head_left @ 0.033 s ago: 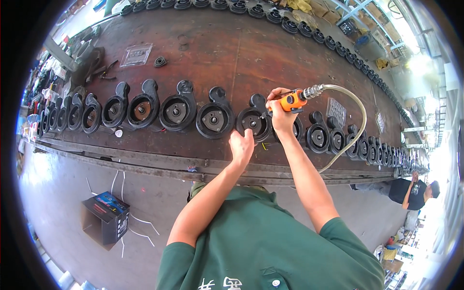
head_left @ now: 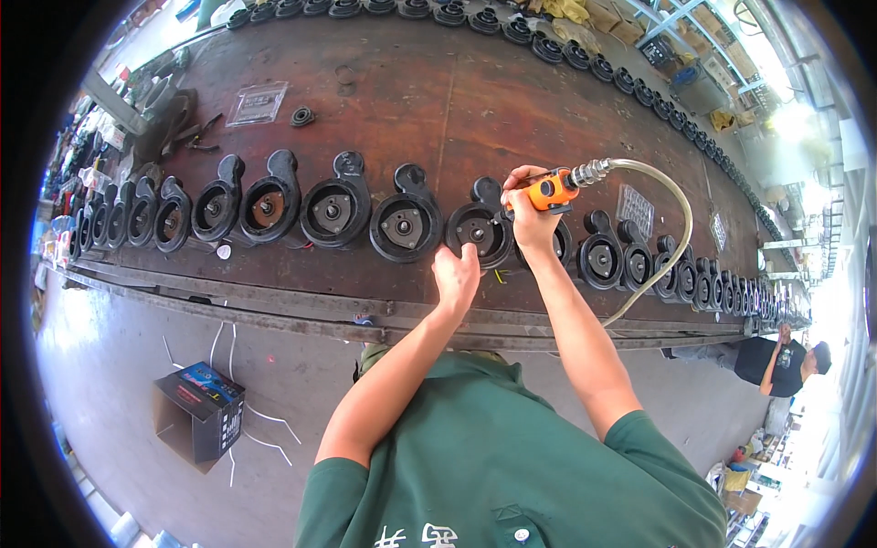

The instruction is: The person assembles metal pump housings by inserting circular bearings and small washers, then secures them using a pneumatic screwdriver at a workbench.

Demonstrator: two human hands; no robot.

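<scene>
My left hand (head_left: 457, 274) grips the near rim of a round black blower housing (head_left: 479, 236), thumb over the edge; its other fingers are partly hidden. The housing lies face up with its short neck pointing away from me and a shaft at its centre. My right hand (head_left: 530, 210) is wrapped round an orange air screwdriver (head_left: 553, 190). The tool slants down to the left, its tip at the housing's right side; exactly what the tip touches is too small to tell. A clear hose (head_left: 687, 219) curves from the tool's metal coupling towards the table edge.
More black housings (head_left: 405, 226) stand in a row along the near edge, both sides. Another row (head_left: 548, 47) lines the far edge. Clear plastic trays (head_left: 258, 104) and a small round part (head_left: 302, 116) lie on the table. An open carton (head_left: 201, 416) and a person (head_left: 772, 365) are beyond the near edge.
</scene>
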